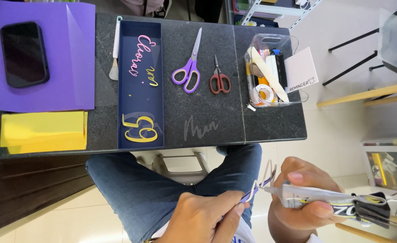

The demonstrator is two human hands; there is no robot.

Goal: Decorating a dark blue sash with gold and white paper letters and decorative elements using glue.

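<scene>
My left hand (203,218) pinches a thin purple paper cut-out (261,182) over my lap, below the table's front edge. My right hand (304,198) grips a silver glue tube (315,196) with a black binder clip (372,208) on its rolled end. The tube's nozzle touches the cut-out. A long dark blue tray (140,81) on the black table (221,126) holds pink and yellow paper letters.
Purple scissors (188,67) and small red scissors (219,78) lie right of the tray. A clear box (272,72) of supplies stands at the right end. Purple paper (68,58) with a black phone (23,54) and yellow paper (43,131) lie at left. A grey paper word (200,128) lies near the front edge.
</scene>
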